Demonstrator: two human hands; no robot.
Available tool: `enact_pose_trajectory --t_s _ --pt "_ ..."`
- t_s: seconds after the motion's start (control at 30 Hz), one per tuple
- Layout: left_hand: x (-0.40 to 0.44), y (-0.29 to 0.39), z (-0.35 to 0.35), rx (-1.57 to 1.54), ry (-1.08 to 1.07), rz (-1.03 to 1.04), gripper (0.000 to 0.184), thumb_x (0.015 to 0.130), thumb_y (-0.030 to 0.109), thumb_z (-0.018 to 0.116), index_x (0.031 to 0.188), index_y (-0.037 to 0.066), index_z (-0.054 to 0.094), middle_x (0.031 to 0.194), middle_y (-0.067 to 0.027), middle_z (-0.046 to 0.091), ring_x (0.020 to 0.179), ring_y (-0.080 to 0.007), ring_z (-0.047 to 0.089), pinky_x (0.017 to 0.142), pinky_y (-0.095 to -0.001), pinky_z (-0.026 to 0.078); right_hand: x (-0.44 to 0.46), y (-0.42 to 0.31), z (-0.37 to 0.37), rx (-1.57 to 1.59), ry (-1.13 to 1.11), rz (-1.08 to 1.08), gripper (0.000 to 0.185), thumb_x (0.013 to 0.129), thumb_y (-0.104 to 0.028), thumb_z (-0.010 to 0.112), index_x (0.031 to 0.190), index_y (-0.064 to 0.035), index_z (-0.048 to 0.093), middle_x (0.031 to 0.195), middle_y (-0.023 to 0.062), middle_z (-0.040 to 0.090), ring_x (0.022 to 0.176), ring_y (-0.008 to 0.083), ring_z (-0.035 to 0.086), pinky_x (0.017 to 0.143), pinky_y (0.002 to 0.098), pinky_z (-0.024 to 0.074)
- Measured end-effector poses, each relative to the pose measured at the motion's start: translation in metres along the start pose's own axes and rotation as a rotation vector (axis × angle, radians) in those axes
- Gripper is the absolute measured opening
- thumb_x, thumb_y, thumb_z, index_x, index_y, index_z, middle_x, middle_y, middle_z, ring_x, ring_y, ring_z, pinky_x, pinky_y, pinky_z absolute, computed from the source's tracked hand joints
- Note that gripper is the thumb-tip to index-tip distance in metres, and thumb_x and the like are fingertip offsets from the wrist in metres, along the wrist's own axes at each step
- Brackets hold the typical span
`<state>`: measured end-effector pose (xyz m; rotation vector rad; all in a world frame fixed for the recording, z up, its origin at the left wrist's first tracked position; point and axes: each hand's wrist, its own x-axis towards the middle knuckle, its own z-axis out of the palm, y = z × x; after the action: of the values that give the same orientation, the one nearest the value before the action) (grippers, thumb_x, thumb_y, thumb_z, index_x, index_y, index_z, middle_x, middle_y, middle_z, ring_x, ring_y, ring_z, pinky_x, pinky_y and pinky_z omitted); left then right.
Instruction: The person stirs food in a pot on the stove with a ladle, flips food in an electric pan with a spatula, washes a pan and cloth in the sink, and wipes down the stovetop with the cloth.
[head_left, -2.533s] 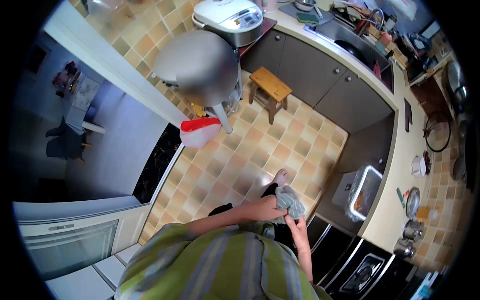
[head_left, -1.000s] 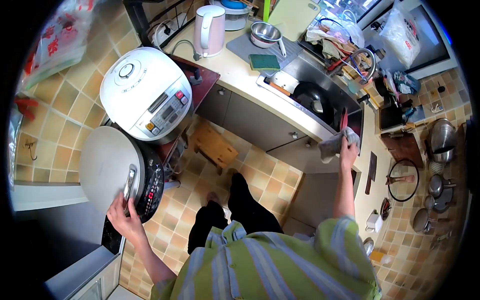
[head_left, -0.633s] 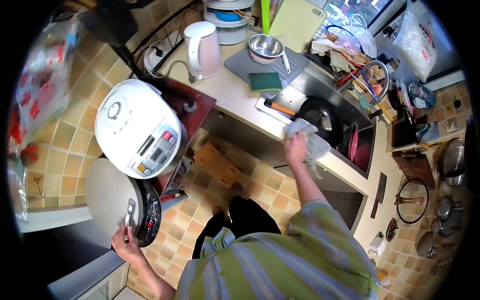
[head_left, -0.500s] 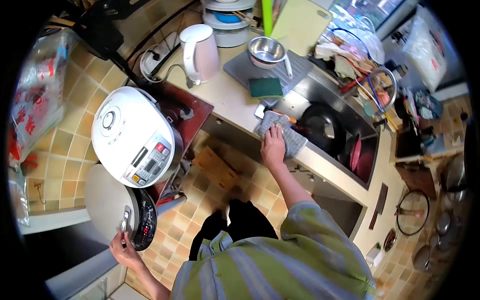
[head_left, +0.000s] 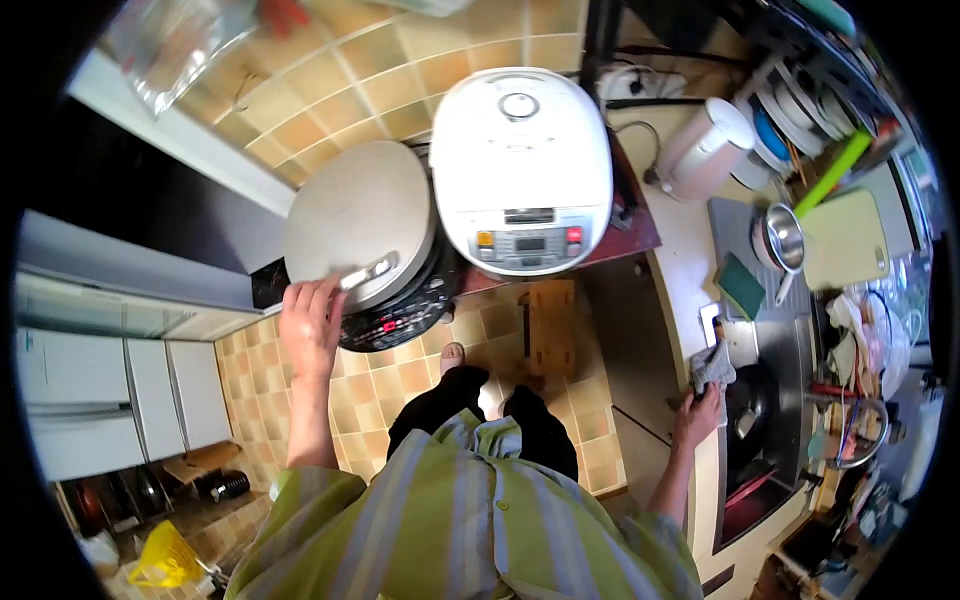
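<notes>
My left hand (head_left: 312, 325) reaches to the front of a round electric griddle (head_left: 360, 215) with a flat grey lid. Its fingers are closed on the end of the silver lid handle (head_left: 372, 270). The lid is down, and a black control panel (head_left: 400, 318) with red lit marks shows below it. At the right, my right hand (head_left: 697, 415) grips a grey cloth (head_left: 712, 366) at the counter's edge beside the sink. Part of that hand's fingers is hard to see against the cloth.
A white rice cooker (head_left: 522, 170) stands right of the griddle. On the counter are a pink kettle (head_left: 705, 150), a green sponge (head_left: 740, 287) and a metal pan (head_left: 780, 238). A black wok (head_left: 750, 410) lies in the sink (head_left: 790, 455). A wooden stool (head_left: 552, 325) stands on the floor.
My view has turned left, so the griddle and cooker sit nearer the middle. The right hand, earlier resting over the spread cloth, now has it bunched. My left hand stays at the lid handle.
</notes>
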<state>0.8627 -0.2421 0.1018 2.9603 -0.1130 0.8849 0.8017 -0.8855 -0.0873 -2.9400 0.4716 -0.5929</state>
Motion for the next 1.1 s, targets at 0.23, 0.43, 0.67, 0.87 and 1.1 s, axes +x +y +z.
enact_pose_trajectory --t_s 0.23,0.43,0.67,0.87,1.1 --pt "0.091 -0.053 -0.051 -0.062 0.154 -0.014 0.020 0.079 0.012 0.078 0.099 0.008 0.075 0.088 -0.0079 0.071 0.082 -0.0288 0.063 0.072 -0.0390 0.052 -0.008 -0.111 -0.026 0.199 0.121 -0.063 0.030 0.100 -0.022 0.063 0.118 0.0016 0.063 0.108 0.0192 0.065 0.101 0.0363 0.060 0.091 0.0443 0.0462" --pt "0.156 -0.096 -0.062 -0.131 0.100 0.023 0.024 0.083 0.025 0.077 0.099 0.007 0.078 0.083 -0.0107 0.071 0.079 -0.0316 0.064 0.073 -0.0421 0.051 -0.014 -0.289 -0.064 0.595 -0.021 -0.289 0.023 0.093 -0.001 0.065 0.116 -0.0008 0.065 0.104 0.0159 0.064 0.100 0.0330 0.061 0.086 0.0416 0.0496" --pt "0.192 -0.140 -0.045 -0.202 0.105 -0.011 0.030 0.086 0.033 0.075 0.101 0.007 0.079 0.090 -0.0146 0.074 0.079 -0.0333 0.068 0.072 -0.0404 0.054 -0.027 -0.355 -0.073 0.670 -0.133 -0.455 0.019 0.090 0.001 0.066 0.109 -0.0018 0.065 0.101 0.0159 0.065 0.094 0.0350 0.061 0.082 0.0427 0.0495" --pt "0.208 -0.145 -0.054 -0.253 -0.057 -0.049 0.027 0.090 0.027 0.071 0.106 0.006 0.077 0.096 -0.0167 0.073 0.085 -0.0333 0.067 0.075 -0.0417 0.051 -0.033 -0.348 -0.082 0.642 -0.109 -0.358 0.015 0.088 0.002 0.068 0.102 -0.0022 0.065 0.097 0.0155 0.065 0.092 0.0348 0.062 0.079 0.0422 0.0501" --pt "0.194 -0.127 -0.048 -0.324 0.040 -0.149 0.028 0.083 0.017 0.081 0.107 0.004 0.076 0.087 -0.0172 0.069 0.076 -0.0302 0.064 0.071 -0.0368 0.050 -0.014 -0.321 -0.099 0.657 0.014 -0.169 0.007 0.092 -0.002 0.065 0.099 -0.0016 0.067 0.094 0.0162 0.065 0.088 0.0336 0.064 0.078 0.0404 0.0509"
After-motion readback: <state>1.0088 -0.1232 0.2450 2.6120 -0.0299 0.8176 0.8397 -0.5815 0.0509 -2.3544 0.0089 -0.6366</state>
